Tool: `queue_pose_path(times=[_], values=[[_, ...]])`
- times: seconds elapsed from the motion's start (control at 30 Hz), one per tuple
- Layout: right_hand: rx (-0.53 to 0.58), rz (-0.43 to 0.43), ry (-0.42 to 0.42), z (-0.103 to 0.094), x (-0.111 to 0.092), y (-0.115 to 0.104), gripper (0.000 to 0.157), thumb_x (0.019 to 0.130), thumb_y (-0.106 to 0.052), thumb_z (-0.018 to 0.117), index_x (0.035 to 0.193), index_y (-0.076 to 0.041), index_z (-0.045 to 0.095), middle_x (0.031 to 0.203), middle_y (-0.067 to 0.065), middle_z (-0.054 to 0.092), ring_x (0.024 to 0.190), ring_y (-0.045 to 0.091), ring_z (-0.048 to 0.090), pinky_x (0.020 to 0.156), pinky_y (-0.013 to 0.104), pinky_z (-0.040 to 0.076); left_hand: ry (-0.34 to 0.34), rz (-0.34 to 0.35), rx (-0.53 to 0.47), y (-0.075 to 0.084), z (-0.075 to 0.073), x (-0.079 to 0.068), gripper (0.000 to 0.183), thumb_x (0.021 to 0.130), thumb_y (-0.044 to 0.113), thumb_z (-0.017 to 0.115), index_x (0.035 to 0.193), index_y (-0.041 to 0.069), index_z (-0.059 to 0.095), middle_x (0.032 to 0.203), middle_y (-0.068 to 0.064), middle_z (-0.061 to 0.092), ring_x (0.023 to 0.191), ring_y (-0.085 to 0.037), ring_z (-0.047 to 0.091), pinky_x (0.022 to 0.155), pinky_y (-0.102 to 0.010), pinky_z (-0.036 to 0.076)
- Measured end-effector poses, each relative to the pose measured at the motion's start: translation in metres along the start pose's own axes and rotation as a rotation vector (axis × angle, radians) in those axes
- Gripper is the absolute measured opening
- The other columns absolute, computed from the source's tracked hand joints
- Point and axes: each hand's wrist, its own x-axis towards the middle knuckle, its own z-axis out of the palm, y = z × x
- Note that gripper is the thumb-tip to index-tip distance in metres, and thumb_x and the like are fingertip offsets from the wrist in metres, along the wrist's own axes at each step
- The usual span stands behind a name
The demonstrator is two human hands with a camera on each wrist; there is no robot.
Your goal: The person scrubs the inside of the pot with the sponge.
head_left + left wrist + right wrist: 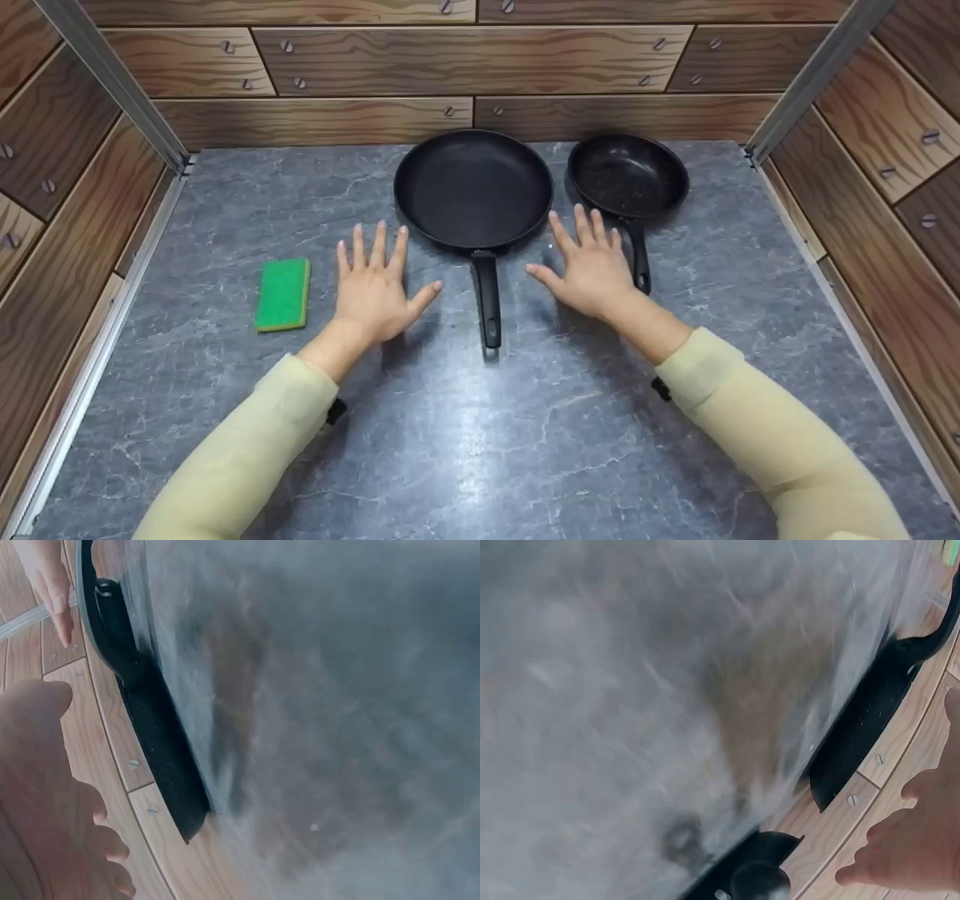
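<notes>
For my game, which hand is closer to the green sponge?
Left. The left hand is beside the sponge, not touching; the right hand is beyond the big pan's handle.

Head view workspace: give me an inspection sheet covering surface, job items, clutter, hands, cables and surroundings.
Surface: grey marbled tabletop, with light glare toward the front.
Job's things: large black pan left of small black pan, both open side up; green sponge lies left of the left hand.
Clutter: nothing seen.
Hands: left hand and right hand have fingers spread, holding nothing.
Cables: nothing seen.
Surroundings: wood-patterned walls on three sides, metal corner posts.
</notes>
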Motion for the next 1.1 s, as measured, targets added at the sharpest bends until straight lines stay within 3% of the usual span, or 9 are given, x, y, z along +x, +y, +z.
queue_pose_path(times=[0.33, 0.57, 1.1], values=[[-0.004, 0.004, -0.035, -0.005, 0.028, 0.0, 0.1, 0.098, -0.084, 0.033, 0.173, -0.024, 0.007, 0.177, 0.02, -0.004, 0.162, 0.041, -0.006, 0.126, 0.066, 0.005, -0.026, 0.022, 0.05, 0.001, -0.004, 0.036, 0.103, 0.098, 0.085, 0.025, 0.173, 0.017, 0.004, 0.177, -0.017, 0.002, 0.16, -0.048, -0.006, 0.126, -0.065, -0.004], [-0.022, 0.005, -0.029, -0.001, 0.046, -0.003, 0.097, 0.1, -0.08, 0.036, 0.173, -0.021, 0.01, 0.176, 0.022, 0.0, 0.162, 0.043, 0.0, 0.126, 0.067, 0.007, -0.035, 0.018, 0.049, 0.0, -0.001, 0.058, 0.102, 0.098, 0.085, 0.022, 0.173, 0.017, 0.004, 0.177, -0.016, 0.001, 0.16, -0.048, -0.005, 0.126, -0.064, -0.005], [-0.013, -0.006, -0.064, 0.016, 0.068, -0.005, 0.092, 0.103, -0.076, 0.033, 0.172, -0.018, 0.016, 0.177, 0.017, 0.004, 0.162, 0.04, 0.004, 0.126, 0.066, 0.006, -0.068, -0.012, 0.006, -0.005, 0.012, 0.076, 0.098, 0.101, 0.082, 0.025, 0.173, 0.017, 0.011, 0.177, -0.015, 0.007, 0.16, -0.048, -0.004, 0.127, -0.063, -0.003]])
